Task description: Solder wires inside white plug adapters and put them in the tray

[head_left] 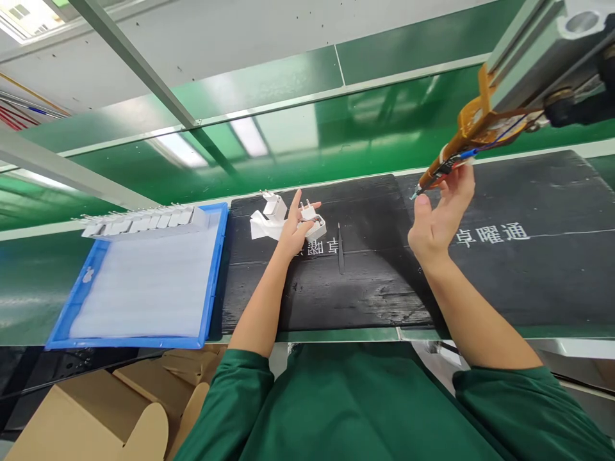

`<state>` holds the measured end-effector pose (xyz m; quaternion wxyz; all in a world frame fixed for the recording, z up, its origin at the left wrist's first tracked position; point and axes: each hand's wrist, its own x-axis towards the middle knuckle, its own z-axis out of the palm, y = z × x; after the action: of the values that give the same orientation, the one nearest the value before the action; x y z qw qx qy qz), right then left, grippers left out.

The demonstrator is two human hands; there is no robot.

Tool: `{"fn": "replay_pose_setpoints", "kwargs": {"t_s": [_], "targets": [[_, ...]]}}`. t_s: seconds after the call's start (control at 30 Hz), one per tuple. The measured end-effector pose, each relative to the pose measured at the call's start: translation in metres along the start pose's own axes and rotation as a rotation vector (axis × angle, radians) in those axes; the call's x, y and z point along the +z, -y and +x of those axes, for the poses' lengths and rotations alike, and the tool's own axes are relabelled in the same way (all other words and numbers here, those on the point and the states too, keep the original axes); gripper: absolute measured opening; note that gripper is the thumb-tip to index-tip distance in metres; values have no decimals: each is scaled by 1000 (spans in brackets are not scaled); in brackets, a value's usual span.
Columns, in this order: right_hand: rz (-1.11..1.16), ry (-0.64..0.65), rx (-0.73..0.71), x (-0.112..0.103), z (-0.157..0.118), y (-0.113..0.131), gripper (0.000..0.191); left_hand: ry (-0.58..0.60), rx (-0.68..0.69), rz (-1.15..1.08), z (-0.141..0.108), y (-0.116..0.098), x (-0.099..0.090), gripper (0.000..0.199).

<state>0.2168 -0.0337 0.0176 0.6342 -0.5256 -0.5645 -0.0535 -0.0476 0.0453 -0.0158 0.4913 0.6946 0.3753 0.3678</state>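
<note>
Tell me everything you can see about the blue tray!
The shallow blue rectangular tray looks like hard plastic, with a raised rim and a pale mark on its left side. It lies flat on the green tabletop, left of the black mat. A smooth white sheet covers its bottom. Along its far end sits a row of boxy white plugs with thin metal pins. The left hand and right hand aren't touching it.

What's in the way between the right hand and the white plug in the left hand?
The tip of the orange tool pokes out past the right hand. Then dark tweezers lie flat on the black mat, before the white plug in the left hand. They probably wouldn't block much.
</note>
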Motion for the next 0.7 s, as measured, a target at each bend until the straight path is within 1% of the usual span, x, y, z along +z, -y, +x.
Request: {"fn": "replay_pose_setpoints", "kwargs": {"t_s": [0.07,0.13,0.33,0.47,0.53,0.7], "targets": [[-11,5,8,0,0,0,61,-2,-4,44,-1,-3,-1,72],[-36,15,24,0,0,1,61,23,5,88,-2,-7,-2,65],[-17,35,63,-1,-1,4,61,88,42,222,-6,-24,-2,57],[-32,36,78,-1,-1,4,61,71,135,387,-7,-32,-2,41],[-47,29,60,0,-1,4,61,55,153,445,-8,-33,-1,34],[-45,19,31,0,-2,3,60,39,160,482,-11,-30,12,29]]}}
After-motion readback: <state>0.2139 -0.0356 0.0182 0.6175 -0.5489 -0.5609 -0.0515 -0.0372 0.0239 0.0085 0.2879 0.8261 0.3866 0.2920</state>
